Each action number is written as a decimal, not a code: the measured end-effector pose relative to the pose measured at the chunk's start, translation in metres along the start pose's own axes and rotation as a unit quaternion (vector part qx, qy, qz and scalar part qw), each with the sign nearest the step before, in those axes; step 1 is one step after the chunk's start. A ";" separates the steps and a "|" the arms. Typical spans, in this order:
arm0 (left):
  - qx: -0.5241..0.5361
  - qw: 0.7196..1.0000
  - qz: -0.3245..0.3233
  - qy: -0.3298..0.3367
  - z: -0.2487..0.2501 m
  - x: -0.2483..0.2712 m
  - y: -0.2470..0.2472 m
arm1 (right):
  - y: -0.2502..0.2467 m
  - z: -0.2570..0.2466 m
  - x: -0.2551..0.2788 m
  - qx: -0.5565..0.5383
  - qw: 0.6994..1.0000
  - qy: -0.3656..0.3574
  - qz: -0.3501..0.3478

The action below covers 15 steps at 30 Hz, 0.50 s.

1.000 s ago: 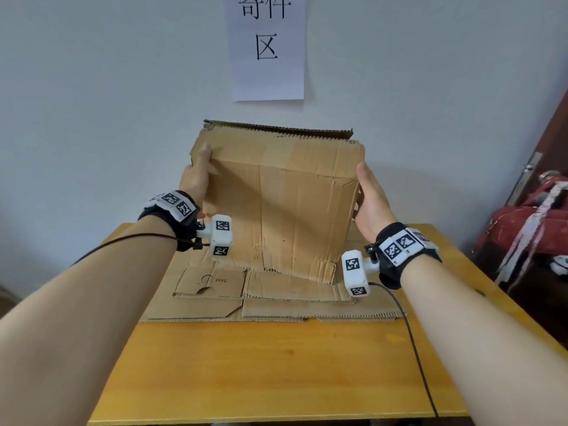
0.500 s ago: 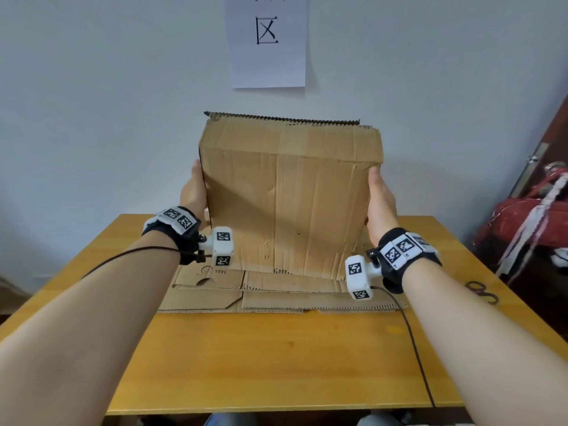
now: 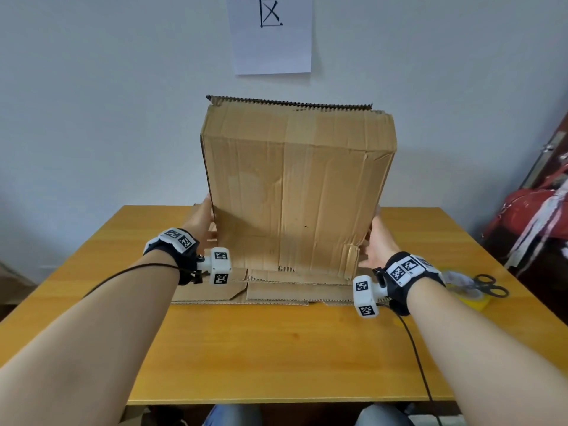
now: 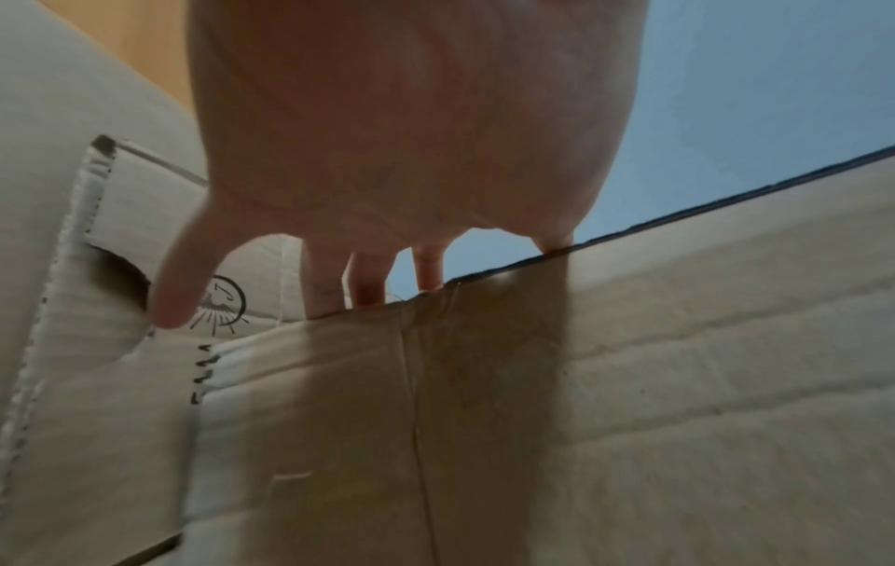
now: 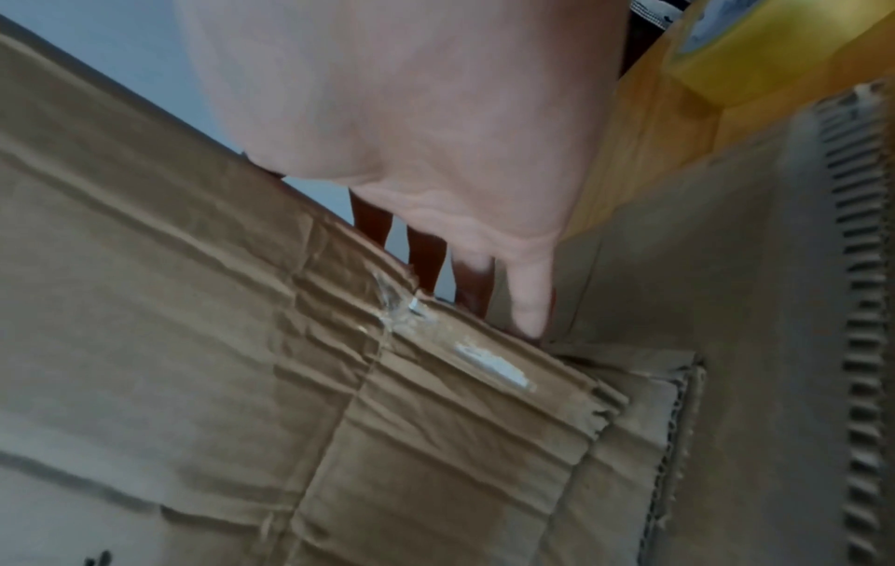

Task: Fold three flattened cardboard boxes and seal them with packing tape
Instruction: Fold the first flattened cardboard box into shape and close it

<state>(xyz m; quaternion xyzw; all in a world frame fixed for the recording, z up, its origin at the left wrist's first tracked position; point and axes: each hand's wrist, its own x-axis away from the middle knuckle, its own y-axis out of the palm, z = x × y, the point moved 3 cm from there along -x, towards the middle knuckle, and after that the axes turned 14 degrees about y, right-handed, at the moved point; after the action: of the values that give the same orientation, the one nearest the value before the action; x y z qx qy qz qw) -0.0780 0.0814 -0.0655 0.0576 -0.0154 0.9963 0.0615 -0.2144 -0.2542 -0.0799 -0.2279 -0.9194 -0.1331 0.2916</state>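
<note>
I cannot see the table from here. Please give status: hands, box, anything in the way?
Left hand and right hand flat against the sides of the opened box, fingers straight. Box upright over the flattened boxes. Tape roll and scissors lie aside, right.

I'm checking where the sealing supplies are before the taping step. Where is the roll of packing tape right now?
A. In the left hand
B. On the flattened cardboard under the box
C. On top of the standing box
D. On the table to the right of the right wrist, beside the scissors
D: the yellowish tape roll lies on the table just right of the right hand, next to the black-handled scissors.
</note>
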 end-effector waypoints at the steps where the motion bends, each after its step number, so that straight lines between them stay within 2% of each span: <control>1: -0.006 1.000 -0.011 -0.005 -0.002 -0.002 0.000 | -0.001 0.000 -0.004 -0.007 1.000 -0.007 0.003; 5: 0.031 0.999 -0.032 -0.005 -0.006 0.000 0.004 | -0.001 0.000 -0.008 -0.020 0.998 -0.053 0.011; 7: 0.052 0.998 -0.024 -0.015 -0.010 0.000 0.004 | 0.001 0.001 -0.012 -0.028 0.999 -0.035 0.011; 10: 0.053 0.998 -0.015 -0.037 -0.015 0.002 0.003 | 0.000 0.005 -0.016 -0.085 0.996 0.025 -0.028; 11: 0.041 0.998 -0.024 -0.043 -0.018 0.003 0.004 | -0.001 0.005 -0.016 -0.092 0.995 0.020 -0.030; 15: -0.019 0.998 -0.010 -0.059 -0.028 0.011 0.005 | -0.009 0.010 -0.022 -0.064 0.995 -0.026 0.066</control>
<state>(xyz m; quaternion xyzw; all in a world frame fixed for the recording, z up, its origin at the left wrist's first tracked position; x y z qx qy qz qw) -0.0930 0.0794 -0.0925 0.1157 -0.0370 0.9900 0.0711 -0.2074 -0.2662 -0.1021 -0.3093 -0.8993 -0.1666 0.2604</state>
